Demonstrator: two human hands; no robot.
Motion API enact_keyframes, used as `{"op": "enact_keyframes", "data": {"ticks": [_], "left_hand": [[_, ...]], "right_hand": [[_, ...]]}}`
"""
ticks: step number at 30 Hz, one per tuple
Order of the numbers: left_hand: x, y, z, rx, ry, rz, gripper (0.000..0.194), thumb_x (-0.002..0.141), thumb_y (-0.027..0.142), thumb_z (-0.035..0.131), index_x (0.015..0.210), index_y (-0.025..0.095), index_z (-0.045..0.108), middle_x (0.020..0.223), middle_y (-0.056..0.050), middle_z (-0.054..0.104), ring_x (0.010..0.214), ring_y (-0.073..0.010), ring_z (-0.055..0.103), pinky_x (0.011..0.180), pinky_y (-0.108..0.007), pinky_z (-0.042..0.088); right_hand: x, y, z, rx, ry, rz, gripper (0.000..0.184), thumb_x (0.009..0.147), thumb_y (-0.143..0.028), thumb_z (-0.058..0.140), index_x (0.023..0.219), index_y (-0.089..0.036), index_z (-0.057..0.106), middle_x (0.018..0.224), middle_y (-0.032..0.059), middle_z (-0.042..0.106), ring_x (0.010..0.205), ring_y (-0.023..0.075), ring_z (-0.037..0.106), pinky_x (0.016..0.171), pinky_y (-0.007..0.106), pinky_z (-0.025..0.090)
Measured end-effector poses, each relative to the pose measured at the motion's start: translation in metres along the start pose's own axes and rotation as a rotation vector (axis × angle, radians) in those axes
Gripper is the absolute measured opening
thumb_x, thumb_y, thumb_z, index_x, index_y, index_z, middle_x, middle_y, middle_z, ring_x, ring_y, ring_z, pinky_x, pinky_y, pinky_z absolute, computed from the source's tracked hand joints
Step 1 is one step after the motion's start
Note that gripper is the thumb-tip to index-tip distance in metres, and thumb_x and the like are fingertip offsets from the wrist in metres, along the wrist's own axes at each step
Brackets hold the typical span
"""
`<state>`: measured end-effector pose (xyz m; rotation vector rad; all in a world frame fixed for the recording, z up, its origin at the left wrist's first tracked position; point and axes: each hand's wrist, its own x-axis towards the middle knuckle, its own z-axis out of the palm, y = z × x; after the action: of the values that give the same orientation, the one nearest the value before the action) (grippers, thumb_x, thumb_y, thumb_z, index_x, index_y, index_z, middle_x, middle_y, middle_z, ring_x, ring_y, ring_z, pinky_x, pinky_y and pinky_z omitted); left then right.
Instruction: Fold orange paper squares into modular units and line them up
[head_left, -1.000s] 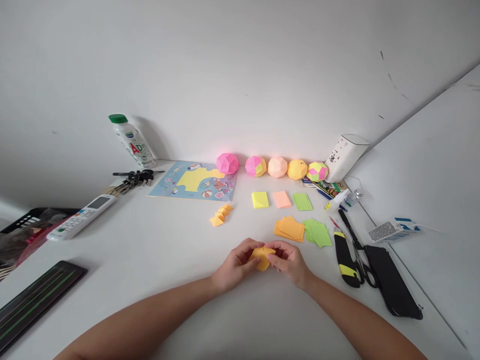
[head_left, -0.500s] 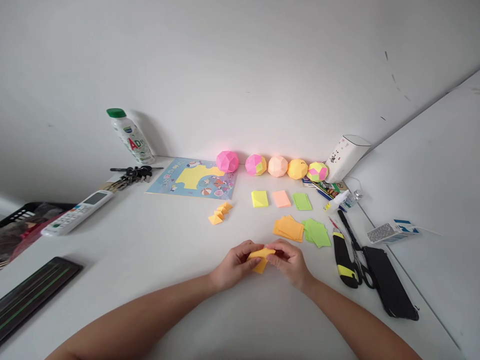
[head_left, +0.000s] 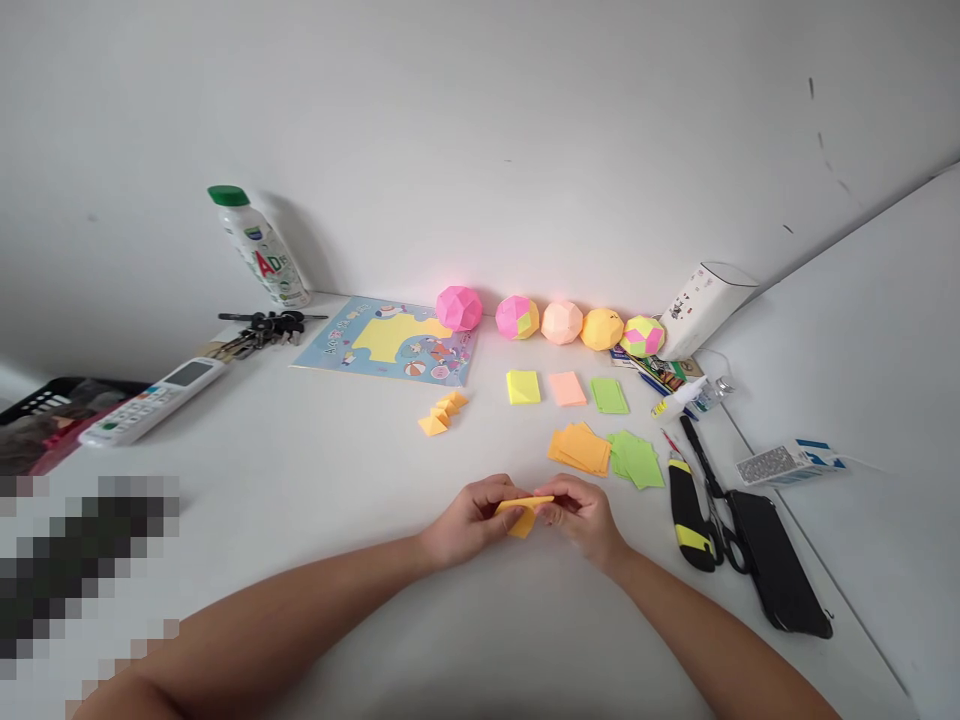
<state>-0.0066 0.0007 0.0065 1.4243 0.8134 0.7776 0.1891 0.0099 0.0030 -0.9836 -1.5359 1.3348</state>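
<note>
Between my two hands is a piece of orange paper [head_left: 523, 518], partly folded, with a flap hanging below the fingers. My left hand [head_left: 474, 522] pinches its left side, thumb in front and fingers behind. My right hand [head_left: 583, 520] is closed on its right end with thumb and fingertips. Beyond my left hand lie several small folded orange paper units [head_left: 442, 414]. Past my right hand are a fanned stack of orange paper sheets [head_left: 580, 449] and a stack of green sheets [head_left: 637, 459]. Yellow [head_left: 523, 387], pink [head_left: 568, 389] and green note pads [head_left: 609, 395] lie farther back.
Several faceted paper balls [head_left: 562, 323] line the wall beside a blue printed card [head_left: 345, 347]. A bottle [head_left: 259, 248], keys [head_left: 262, 333] and a remote [head_left: 154, 402] are at left. A cutter [head_left: 688, 515], scissors [head_left: 721, 535], glue bottle [head_left: 676, 400] and black case [head_left: 780, 565] lie at right.
The orange paper is tilted slightly, its top edge now looking thinner, and my fingers have shifted a little on it. The camera view has moved slightly. The dark object at lower left is now pixelated.
</note>
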Motion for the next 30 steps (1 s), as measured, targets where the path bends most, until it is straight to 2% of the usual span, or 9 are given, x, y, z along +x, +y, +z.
{"op": "enact_keyframes", "data": {"ticks": [9,20,30], "left_hand": [[-0.0001,-0.0019,-0.0009,-0.045,0.003,-0.023,0.031,0.082,0.04,0.052,0.1,0.021,0.068,0.08,-0.003,0.048,0.067,-0.0115,0.046,0.059,-0.024,0.039],[0.0007,0.0001,0.0005,-0.113,0.032,-0.06,0.028,0.079,0.039,0.056,0.092,0.017,0.07,0.075,-0.002,0.047,0.062,-0.0096,0.045,0.054,-0.022,0.037],[0.0002,-0.0052,-0.0002,-0.138,0.038,-0.049,0.026,0.08,0.037,0.057,0.089,0.016,0.07,0.075,-0.001,0.047,0.063,-0.0097,0.046,0.055,-0.022,0.04]], "right_hand": [[0.0007,-0.0032,0.0008,0.022,-0.001,0.05,0.014,0.072,-0.032,0.069,0.074,-0.018,0.065,0.068,-0.0001,0.058,0.051,0.0102,0.052,0.047,0.024,0.047],[0.0003,-0.0026,0.0007,0.048,-0.002,0.023,0.008,0.074,-0.026,0.068,0.072,-0.019,0.064,0.067,-0.0007,0.057,0.051,0.0097,0.051,0.046,0.023,0.044],[0.0003,-0.0007,-0.0002,0.028,0.0,0.052,0.016,0.072,-0.032,0.069,0.069,-0.018,0.063,0.068,-0.0002,0.057,0.051,0.0095,0.051,0.048,0.023,0.047]]}}
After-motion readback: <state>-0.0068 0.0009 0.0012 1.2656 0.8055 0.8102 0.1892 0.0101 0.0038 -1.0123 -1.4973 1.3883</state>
